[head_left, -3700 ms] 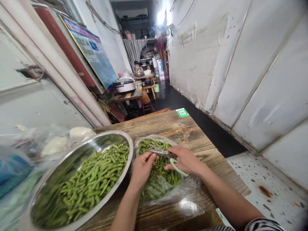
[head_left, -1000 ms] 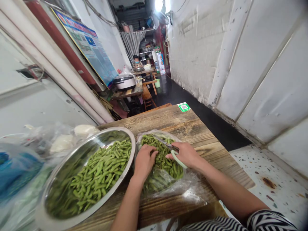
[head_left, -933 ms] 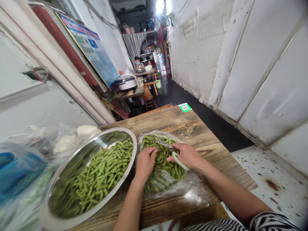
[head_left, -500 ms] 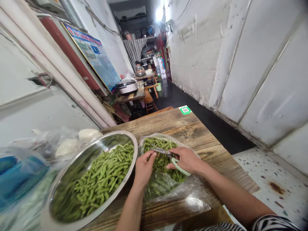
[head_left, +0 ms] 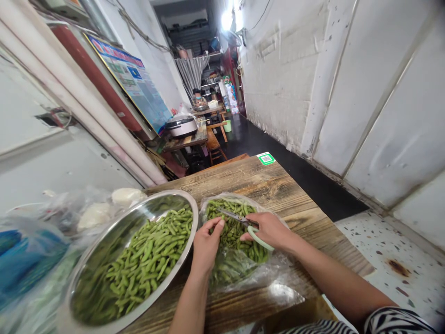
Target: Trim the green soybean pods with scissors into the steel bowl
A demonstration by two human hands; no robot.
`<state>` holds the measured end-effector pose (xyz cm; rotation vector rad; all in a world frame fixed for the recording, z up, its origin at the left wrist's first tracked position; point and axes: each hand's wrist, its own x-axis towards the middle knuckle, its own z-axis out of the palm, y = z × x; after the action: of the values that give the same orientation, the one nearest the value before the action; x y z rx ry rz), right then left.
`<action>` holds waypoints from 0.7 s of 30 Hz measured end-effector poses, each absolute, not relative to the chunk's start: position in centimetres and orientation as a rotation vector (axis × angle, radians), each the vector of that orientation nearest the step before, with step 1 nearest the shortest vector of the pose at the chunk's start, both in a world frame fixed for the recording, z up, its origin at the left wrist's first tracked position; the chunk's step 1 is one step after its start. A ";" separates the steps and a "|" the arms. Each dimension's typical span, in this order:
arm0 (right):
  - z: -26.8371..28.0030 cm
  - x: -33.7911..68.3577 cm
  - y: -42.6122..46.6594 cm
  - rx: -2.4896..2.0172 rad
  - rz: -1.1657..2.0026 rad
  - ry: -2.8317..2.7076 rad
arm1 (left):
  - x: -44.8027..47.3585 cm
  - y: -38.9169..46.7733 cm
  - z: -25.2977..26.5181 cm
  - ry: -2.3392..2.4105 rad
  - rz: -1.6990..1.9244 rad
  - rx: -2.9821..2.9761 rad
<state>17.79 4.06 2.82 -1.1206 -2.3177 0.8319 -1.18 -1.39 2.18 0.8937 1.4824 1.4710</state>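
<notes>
My right hand (head_left: 273, 230) is closed round the pale green handles of a pair of scissors (head_left: 233, 215), whose metal blades point left. Just left of the blade tips, the thumb and fingers of my left hand (head_left: 206, 243) are pinched on a green soybean pod, mostly covered by the fingers. Below both hands, a clear plastic bag (head_left: 250, 278) lies spread open with a heap of green soybean pods (head_left: 231, 266) in it. To the left stands a large steel basin (head_left: 81, 273) holding many loose pods (head_left: 149, 257).
The wooden table (head_left: 295, 192) carries a green QR-code card (head_left: 266, 158) at its far corner. Plastic bags with pale contents (head_left: 95, 215) and a blue bag (head_left: 31, 264) crowd the left side. Farther off, another table holds a white cooker (head_left: 181, 125), and a person sits behind.
My left hand has drawn slightly left and back from the scissor blades. The right hand and scissors stay almost in place; the view has shifted a little.
</notes>
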 end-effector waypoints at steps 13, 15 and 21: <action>3.9 17.6 3.4 -1.008 1.043 -2.309 | 0.2 -1.9 4.2 1.122 1.640 0.563; 3.9 17.5 3.4 -0.972 1.034 -2.313 | 0.5 -1.9 4.0 1.122 1.646 0.555; 3.6 17.3 3.2 -0.963 1.064 -2.303 | 0.5 -2.0 3.9 1.134 1.610 0.552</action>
<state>17.35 3.23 3.64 -0.9629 -2.3031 1.0641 0.54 -2.05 3.88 0.5516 1.1340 1.6102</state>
